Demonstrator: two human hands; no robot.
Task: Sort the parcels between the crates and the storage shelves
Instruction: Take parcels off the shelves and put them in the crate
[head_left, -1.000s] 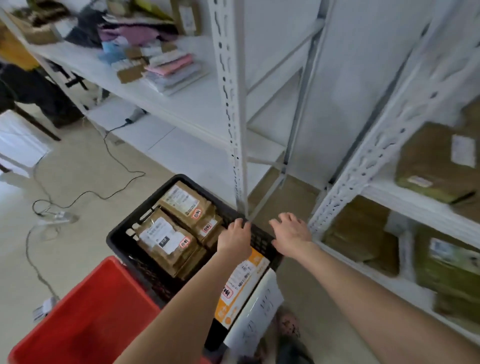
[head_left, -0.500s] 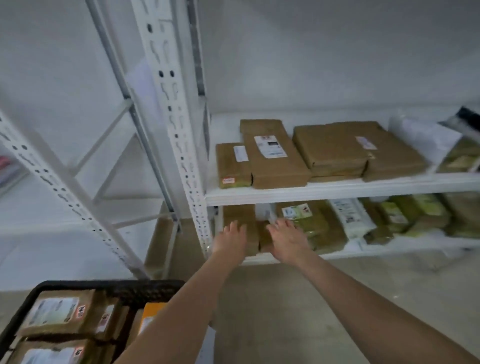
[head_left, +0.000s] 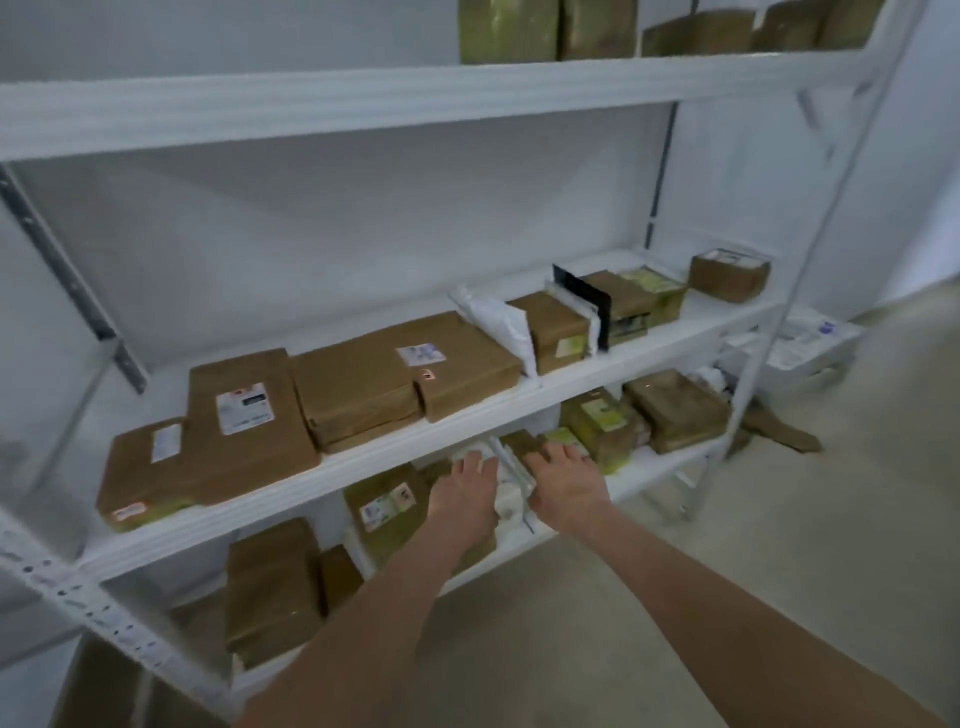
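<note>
A white metal shelving unit (head_left: 467, 431) fills the view, with brown paper parcels (head_left: 363, 384) lying flat on its middle board. More brown and greenish parcels (head_left: 670, 410) sit on the lowest board. My left hand (head_left: 465, 499) and my right hand (head_left: 566, 483) reach into the lowest level, fingers spread, palms down. A small white parcel (head_left: 511, 483) lies between them, my left fingers at its left end. My right fingers rest over a brown parcel (head_left: 524, 441) beside it. Neither hand visibly grips anything. No crate is in view.
A white soft bag (head_left: 501, 325) and a black divider (head_left: 582, 301) stand among parcels on the middle board. The top board holds greenish parcels (head_left: 506, 28). Shelf posts (head_left: 769, 332) flank the bay. A white box (head_left: 810, 343) and flat cardboard (head_left: 784, 431) lie on the floor at right.
My view swung right from the black and red crates to the shelving. Both hands moved from the crate's rim to the lowest shelf level, now flanking the white parcel.
</note>
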